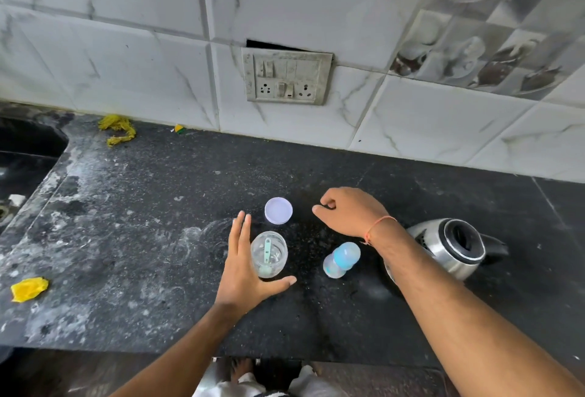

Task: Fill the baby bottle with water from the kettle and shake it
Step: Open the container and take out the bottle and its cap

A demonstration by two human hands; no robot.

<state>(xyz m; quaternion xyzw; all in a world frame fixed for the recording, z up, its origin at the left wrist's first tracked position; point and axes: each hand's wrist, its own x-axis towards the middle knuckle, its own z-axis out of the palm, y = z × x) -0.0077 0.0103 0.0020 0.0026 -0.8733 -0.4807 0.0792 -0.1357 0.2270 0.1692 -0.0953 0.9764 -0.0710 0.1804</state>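
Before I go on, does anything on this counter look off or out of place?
Yes. The switch plate on the wall hangs askew, with a dark gap above it. Yellow scraps and a crumpled yellow wrapper litter the stained counter. The kettle has its lid open.

No text, label, brand, number or sign can be read anywhere. The baby bottle (341,260) carries small blue markings on its clear wall, too blurred to make out. The switch plate (286,76) on the wall tiles beyond the bottle shows sockets and rockers with no legible lettering.
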